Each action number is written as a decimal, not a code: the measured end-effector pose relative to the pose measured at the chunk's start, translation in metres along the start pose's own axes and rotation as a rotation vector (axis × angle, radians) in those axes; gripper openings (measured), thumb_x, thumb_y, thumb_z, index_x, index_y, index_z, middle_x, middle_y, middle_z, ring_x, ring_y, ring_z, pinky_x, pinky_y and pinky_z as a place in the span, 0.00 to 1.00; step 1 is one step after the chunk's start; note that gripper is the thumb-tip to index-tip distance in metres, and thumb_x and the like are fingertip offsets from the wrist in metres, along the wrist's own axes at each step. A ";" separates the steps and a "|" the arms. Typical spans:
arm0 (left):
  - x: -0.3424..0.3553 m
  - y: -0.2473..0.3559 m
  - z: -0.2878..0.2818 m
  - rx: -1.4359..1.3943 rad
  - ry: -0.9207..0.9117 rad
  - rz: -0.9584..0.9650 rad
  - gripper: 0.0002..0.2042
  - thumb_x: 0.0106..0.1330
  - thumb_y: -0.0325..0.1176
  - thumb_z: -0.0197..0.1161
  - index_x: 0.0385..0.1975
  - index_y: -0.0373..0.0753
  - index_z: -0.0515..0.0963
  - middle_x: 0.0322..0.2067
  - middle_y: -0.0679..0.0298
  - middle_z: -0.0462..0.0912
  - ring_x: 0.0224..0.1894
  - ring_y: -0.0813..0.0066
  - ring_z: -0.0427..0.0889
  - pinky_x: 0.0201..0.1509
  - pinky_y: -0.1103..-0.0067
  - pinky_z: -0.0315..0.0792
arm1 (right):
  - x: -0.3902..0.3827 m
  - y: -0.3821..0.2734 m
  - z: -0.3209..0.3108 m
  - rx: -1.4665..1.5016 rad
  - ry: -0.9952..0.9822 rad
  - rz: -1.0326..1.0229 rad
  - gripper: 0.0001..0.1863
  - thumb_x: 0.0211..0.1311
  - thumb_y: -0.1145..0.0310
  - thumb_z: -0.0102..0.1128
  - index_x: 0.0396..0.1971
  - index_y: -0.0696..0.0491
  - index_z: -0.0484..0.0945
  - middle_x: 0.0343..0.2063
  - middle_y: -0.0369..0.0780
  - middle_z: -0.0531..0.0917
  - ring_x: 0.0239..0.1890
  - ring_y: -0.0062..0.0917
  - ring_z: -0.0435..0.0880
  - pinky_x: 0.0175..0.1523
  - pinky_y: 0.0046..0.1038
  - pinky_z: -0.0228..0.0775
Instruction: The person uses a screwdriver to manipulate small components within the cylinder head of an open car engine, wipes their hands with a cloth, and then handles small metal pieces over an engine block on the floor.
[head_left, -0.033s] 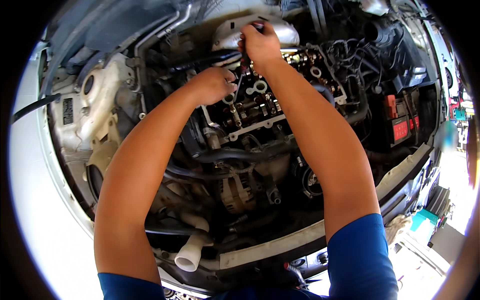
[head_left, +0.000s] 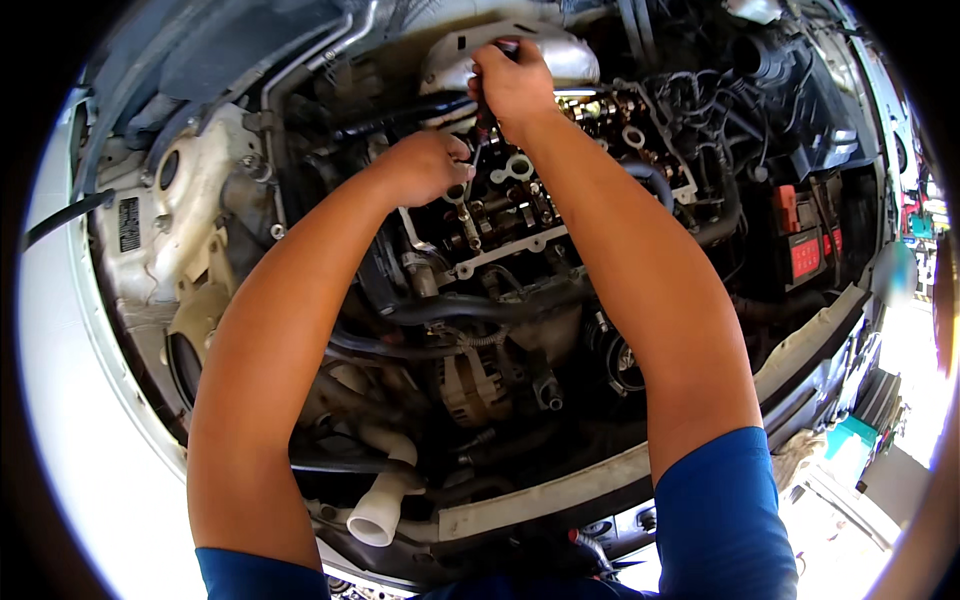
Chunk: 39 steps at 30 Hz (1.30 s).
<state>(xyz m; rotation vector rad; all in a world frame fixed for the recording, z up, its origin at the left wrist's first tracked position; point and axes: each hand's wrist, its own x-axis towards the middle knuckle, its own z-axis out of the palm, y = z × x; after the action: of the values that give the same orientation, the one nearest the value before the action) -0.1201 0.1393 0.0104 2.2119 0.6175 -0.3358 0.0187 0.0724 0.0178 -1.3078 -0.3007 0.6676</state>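
My right hand (head_left: 515, 85) is wrapped round the dark and red handle of a screwdriver (head_left: 483, 125), held steeply over the opened engine. Its thin shaft points down toward the near left of the cylinder head (head_left: 515, 245), and its tip is hard to see. Beside that shaft my left hand (head_left: 425, 170) rests low over the head's left end, fingers curled with thumb and fingertips close together. Whatever those fingers pinch is hidden. Bare camshaft parts and a pale round spark plug tube (head_left: 518, 167) show between my forearms.
A silver heat shield (head_left: 560, 55) stands behind the head. Black hoses (head_left: 500, 308) cross the front, above the alternator (head_left: 470, 388). At right sits a battery (head_left: 803, 255) with red markings; wiring lies behind it. A white pipe (head_left: 377, 515) sticks up near the front edge.
The whole view has shifted very slightly. Both hands keep nearly the same place and grip over the engine.
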 end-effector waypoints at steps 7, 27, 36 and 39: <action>0.024 -0.008 0.024 0.027 -0.024 -0.068 0.16 0.60 0.41 0.64 0.41 0.36 0.80 0.35 0.52 0.84 0.37 0.57 0.82 0.44 0.69 0.72 | 0.022 0.022 -0.010 -0.028 0.008 0.040 0.12 0.55 0.70 0.59 0.36 0.59 0.70 0.25 0.40 0.77 0.24 0.24 0.78 0.30 0.27 0.76; 0.033 -0.012 0.045 0.063 0.106 -0.124 0.15 0.60 0.41 0.64 0.45 0.43 0.82 0.35 0.58 0.85 0.35 0.66 0.82 0.43 0.73 0.74 | 0.057 0.054 -0.044 -0.818 -0.015 -0.144 0.27 0.55 0.51 0.63 0.44 0.60 0.74 0.42 0.52 0.82 0.46 0.44 0.81 0.51 0.37 0.72; 0.034 -0.021 0.047 0.073 0.049 -0.181 0.13 0.60 0.41 0.64 0.43 0.47 0.83 0.34 0.60 0.85 0.37 0.65 0.83 0.45 0.72 0.74 | 0.079 0.080 -0.049 -1.218 -0.112 -0.229 0.22 0.64 0.60 0.49 0.52 0.60 0.69 0.44 0.51 0.82 0.50 0.42 0.79 0.54 0.33 0.69; 0.038 -0.006 0.047 0.080 -0.017 -0.191 0.12 0.61 0.41 0.63 0.42 0.46 0.83 0.32 0.61 0.85 0.36 0.66 0.83 0.44 0.72 0.73 | 0.079 0.061 -0.060 -1.816 -0.397 -0.440 0.22 0.65 0.62 0.47 0.53 0.61 0.68 0.45 0.51 0.81 0.51 0.43 0.78 0.55 0.33 0.68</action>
<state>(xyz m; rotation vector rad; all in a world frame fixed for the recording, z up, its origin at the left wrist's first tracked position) -0.0928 0.1189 -0.0394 2.2281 0.8220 -0.4840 0.0967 0.0799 -0.0679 -2.6287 -1.7350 0.1016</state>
